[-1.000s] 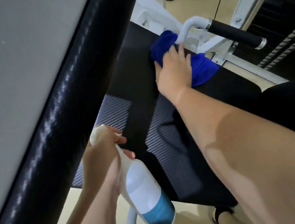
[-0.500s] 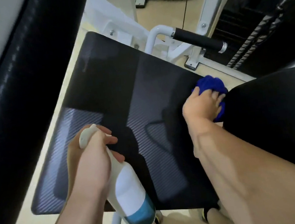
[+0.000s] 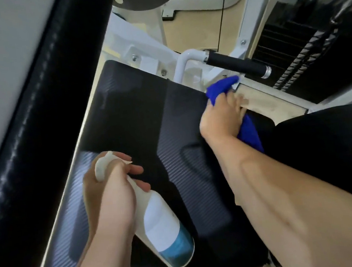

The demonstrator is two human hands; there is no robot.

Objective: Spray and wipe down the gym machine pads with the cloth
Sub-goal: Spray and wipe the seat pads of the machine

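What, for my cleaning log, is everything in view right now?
seat pad: one, black, centre.
long pad: one, glossy black, along the left.
spray bottle: one, white with blue liquid, lower centre.
cloth: one, blue, at seat pad's right edge.
handle grip: one, black, beyond cloth.
machine frame: one, white, carrying handle grip.
weight stack: one, black, upper right.
left hand: one, grips spray bottle.
right hand: one, holds cloth.
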